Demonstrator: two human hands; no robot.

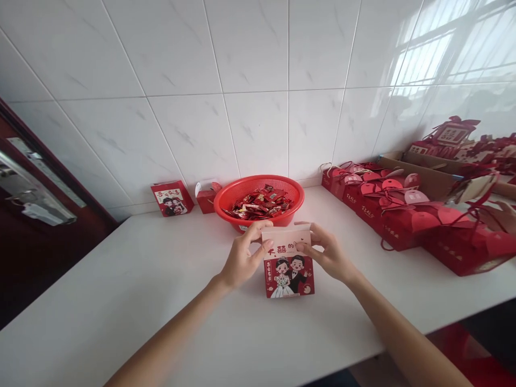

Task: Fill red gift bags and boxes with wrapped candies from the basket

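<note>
A red and pale pink paper gift box (pixel 289 275) with a cartoon bride and groom on its front stands upright on the white table, close in front of me. My left hand (pixel 245 252) grips its upper left edge, thumb on the front and fingers behind. On the upper right edge, my right hand (pixel 328 251) pinches in the same way. The fold along the box's top shows between my hands. Just behind it sits a red plastic basket (pixel 226 207) holding many small wrapped sweets (pixel 262 203).
Against the tiled wall at left stand a printed red box (pixel 172 200) and a smaller red box (pixel 207 200). Rows of red gift boxes (pixel 387 215) line the right side, by a cardboard carton (pixel 427 164). Another person's hand (pixel 500 217) touches a box ribbon at far right.
</note>
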